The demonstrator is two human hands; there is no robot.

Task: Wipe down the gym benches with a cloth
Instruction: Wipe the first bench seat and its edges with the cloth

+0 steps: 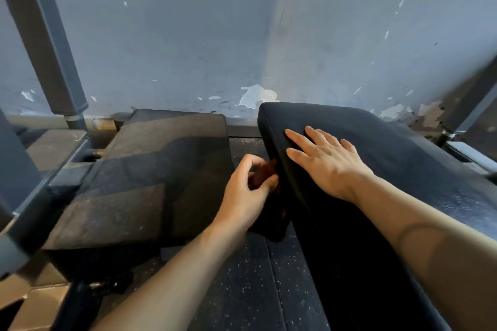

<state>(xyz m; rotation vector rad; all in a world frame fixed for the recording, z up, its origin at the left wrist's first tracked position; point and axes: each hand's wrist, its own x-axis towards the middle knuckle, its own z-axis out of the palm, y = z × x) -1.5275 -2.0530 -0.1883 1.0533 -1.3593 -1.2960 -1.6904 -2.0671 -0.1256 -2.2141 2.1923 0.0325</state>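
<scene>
A black bench [376, 148] runs along the blue wall [188, 35]. The right hand [326, 162] lies flat on the bench top, fingers spread. Against the bench's left side, the left hand [248, 191] grips a dark reddish cloth [265, 173].

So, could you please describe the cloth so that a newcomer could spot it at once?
Start at the black padded bench on the right, under the flat right hand. Against its left side edge the left hand pinches the cloth. It is dark reddish-brown and bunched, hanging down the pad's side, unlike the flat speckled floor mats.
</scene>
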